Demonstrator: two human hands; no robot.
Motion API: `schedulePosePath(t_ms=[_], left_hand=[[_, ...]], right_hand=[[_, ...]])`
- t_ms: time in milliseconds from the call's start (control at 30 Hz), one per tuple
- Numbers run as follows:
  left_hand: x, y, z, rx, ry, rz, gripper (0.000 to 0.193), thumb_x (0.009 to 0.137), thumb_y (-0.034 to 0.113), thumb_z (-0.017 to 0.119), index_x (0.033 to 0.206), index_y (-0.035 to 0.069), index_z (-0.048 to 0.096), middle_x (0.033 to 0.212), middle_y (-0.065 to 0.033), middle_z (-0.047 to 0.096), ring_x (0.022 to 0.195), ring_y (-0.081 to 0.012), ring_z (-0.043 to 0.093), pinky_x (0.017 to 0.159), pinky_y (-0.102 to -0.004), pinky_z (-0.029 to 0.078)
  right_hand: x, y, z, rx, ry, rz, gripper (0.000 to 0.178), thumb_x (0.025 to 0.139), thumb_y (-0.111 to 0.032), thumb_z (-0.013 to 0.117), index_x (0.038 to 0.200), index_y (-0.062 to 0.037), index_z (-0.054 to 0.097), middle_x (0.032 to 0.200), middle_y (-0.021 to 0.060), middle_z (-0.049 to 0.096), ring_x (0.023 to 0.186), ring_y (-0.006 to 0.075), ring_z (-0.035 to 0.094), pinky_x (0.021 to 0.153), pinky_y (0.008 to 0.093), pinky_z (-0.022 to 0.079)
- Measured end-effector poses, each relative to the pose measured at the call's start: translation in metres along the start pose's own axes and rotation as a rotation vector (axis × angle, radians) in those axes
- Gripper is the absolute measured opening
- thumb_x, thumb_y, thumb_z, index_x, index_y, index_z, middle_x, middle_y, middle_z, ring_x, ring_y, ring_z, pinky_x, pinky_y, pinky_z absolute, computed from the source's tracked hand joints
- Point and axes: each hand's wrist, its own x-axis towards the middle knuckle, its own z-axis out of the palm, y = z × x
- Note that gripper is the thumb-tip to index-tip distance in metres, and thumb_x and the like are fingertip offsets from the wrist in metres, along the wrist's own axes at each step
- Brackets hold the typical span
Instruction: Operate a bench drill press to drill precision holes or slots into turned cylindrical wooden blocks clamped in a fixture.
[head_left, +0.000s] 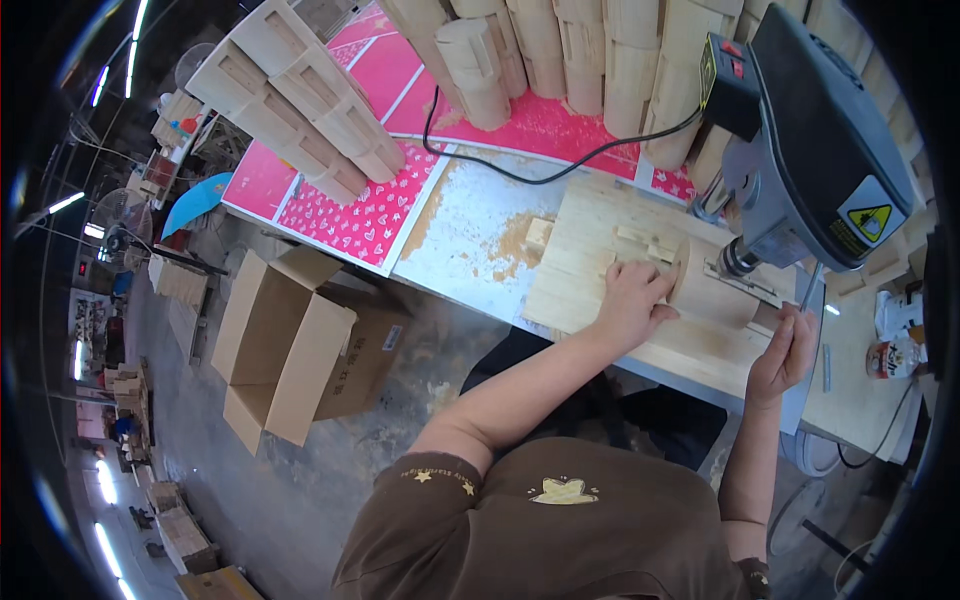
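A pale wooden cylinder (712, 292) lies on its side on a wooden board (575, 250) under the drill press (825, 130). The chuck (738, 258) is down at a narrow slot on the cylinder's upper side; the bit's tip is hidden. My left hand (637, 303) grips the cylinder's left end, fingers bent over the far side and thumb on the near side. My right hand (783, 352) is closed around the lower end of the press's thin metal lever (812, 284), just right of the cylinder. Small wooden blocks (645, 243) sit on the board beyond my left fingers.
Stacked wooden cylinders (480, 75) line the back of the pink-covered table (350, 215), with more stacks (300, 100) at its left. A black cable (540, 181) crosses the table. Sawdust (515, 245) lies left of the board. An open cardboard box (300, 350) stands on the floor.
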Motion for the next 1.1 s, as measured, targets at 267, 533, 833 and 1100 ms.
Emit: schedulePosePath(t_ms=[267,533,833,1100], left_hand=[[0.001,0.002,-0.002,0.009,-0.034,-0.014,0.061,0.061,0.028,0.077,0.117,0.013,0.059,0.082,-0.0036,0.050,0.086,-0.0239,0.049,0.080,-0.0405,0.031],[0.014,-0.002,0.006,-0.121,-0.031,-0.044,0.054,0.053,0.036,0.081,0.100,0.014,0.067,0.092,-0.0057,0.056,0.097,-0.0262,0.051,0.085,-0.0409,0.033],[0.021,0.002,0.001,-0.339,-0.063,-0.243,0.048,0.050,0.025,0.085,0.091,0.008,0.068,0.088,-0.0043,0.054,0.091,-0.0237,0.051,0.083,-0.0372,0.037],[0.006,-0.024,-0.079,-0.412,0.000,-0.082,0.038,0.052,0.017,0.086,0.081,0.005,0.064,0.088,-0.0017,0.053,0.086,-0.0175,0.051,0.077,-0.0299,0.042]], right_hand=[[0.108,-0.022,-0.041,-0.036,0.076,0.126,0.017,0.094,-0.008,0.048,0.090,0.0052,0.058,0.069,-0.0002,0.049,0.064,0.0050,0.042,0.057,0.0180,0.032],[0.192,0.087,-0.035,-0.212,-0.140,-0.115,0.034,0.087,-0.017,0.053,0.116,0.0002,0.057,0.110,0.0134,0.062,0.101,0.0218,0.058,0.091,0.0317,0.042],[0.038,0.035,-0.025,-0.069,-0.493,0.172,0.033,0.081,-0.023,0.064,0.109,-0.0056,0.059,0.098,0.0108,0.062,0.094,0.0306,0.057,0.085,0.0402,0.041],[-0.002,0.034,-0.045,-0.255,-0.656,0.174,0.023,0.078,-0.015,0.065,0.099,-0.0075,0.059,0.093,0.0068,0.061,0.096,0.0255,0.055,0.093,0.0395,0.032]])
